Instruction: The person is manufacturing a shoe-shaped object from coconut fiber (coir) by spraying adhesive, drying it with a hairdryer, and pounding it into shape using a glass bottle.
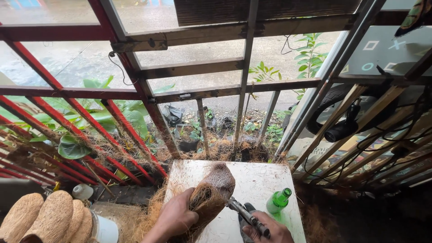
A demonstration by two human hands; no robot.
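Observation:
My left hand grips a brown, fibrous coconut husk piece, holding it tilted over a white table. My right hand holds metal shears whose blades point at the lower side of the husk. Loose brown fibre hangs off the table's left edge. A green glass bottle lies on the table just right of my right hand.
Several shaped husk pieces are stacked at the lower left beside a white container. Red and wooden window bars stand ahead, with plants and wet ground outside. Cables and a black tyre are on the right.

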